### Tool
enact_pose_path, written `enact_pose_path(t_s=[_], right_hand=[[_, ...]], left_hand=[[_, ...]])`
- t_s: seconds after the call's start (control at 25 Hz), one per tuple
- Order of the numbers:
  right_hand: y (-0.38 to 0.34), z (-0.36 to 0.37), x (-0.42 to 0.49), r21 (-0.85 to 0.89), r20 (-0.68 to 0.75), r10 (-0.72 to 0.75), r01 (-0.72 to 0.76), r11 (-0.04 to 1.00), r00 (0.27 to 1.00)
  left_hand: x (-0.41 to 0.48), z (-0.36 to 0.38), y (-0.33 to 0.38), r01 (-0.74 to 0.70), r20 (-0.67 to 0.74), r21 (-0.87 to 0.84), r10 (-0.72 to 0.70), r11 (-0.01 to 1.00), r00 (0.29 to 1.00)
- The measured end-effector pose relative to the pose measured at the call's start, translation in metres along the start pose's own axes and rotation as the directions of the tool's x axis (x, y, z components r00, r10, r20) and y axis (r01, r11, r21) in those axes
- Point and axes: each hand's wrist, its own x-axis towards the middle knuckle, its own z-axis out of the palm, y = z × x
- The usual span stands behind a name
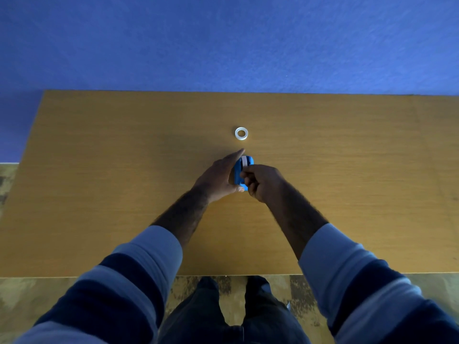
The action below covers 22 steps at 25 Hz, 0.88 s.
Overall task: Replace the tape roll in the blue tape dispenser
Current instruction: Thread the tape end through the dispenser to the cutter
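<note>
Squarely between both hands: the blue tape dispenser (238,170), its long axis running away from the person.
Left hand (218,177) flat along its side, right hand (260,182) pinching its top — spare tape roll (241,133) lies just beyond, nearer the left.

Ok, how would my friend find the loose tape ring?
Look at the big wooden table against the blue wall. Just beyond the left hand and right hand on the blue dispenser lies the tape ring. It is white, round and untouched.
</note>
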Motion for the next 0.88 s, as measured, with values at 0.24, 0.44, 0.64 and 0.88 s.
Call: enact_pose_path(t_s=[0.24, 0.44, 0.64, 0.88], right_hand=[[0.000, 0.002, -0.003, 0.011, -0.024, 0.002, -0.001, 1.000, 1.000], [-0.001, 0.002, 0.000, -0.019, -0.029, -0.007, 0.006, 1.000, 1.000], [0.000, 0.002, -0.001, -0.039, -0.024, -0.018, 0.017, 0.999, 1.000], [-0.010, 0.002, -0.004, -0.047, -0.011, 0.014, -0.015, 0.999, 1.000]], left_hand=[[0.001, 0.000, 0.001, -0.019, 0.002, 0.016, 0.019, 1.000, 1.000], [0.002, 0.000, 0.000, -0.040, 0.011, 0.038, 0.040, 0.998, 0.999], [0.005, -0.002, -0.002, -0.033, 0.029, 0.028, 0.032, 0.999, 0.999], [0.004, 0.001, -0.002, -0.024, 0.017, 0.035, 0.023, 0.999, 1.000]])
